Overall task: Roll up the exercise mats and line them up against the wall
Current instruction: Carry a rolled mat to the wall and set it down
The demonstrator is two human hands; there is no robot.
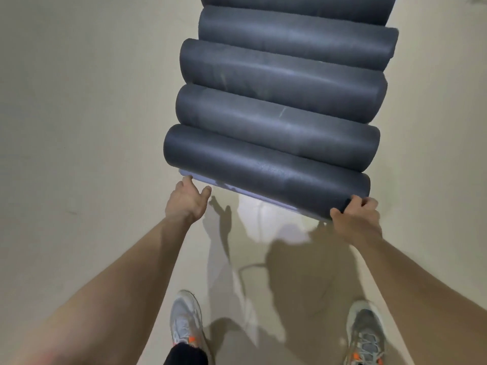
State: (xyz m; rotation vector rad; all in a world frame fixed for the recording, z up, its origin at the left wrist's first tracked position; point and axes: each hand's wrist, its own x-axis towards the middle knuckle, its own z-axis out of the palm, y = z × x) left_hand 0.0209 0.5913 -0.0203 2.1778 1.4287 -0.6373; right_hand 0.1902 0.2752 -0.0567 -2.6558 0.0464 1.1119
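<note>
The nearest rolled mat [266,172] lies on the floor [79,127] at frame centre, touching the row of further rolled mats [282,114] above it. The right hand [355,214] is clamped round its right end. The left hand [188,198], fingers loosely apart, touches the loose edge at its left end.

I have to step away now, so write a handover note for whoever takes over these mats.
Left hand: open, fingers touching the loose edge of the nearest mat, at its left end.
Right hand: grips that mat's right end.
Done: four other rolled mats lie side by side beyond it.
Left: likely tuck the loose edge and settle this roll in line.
</note>
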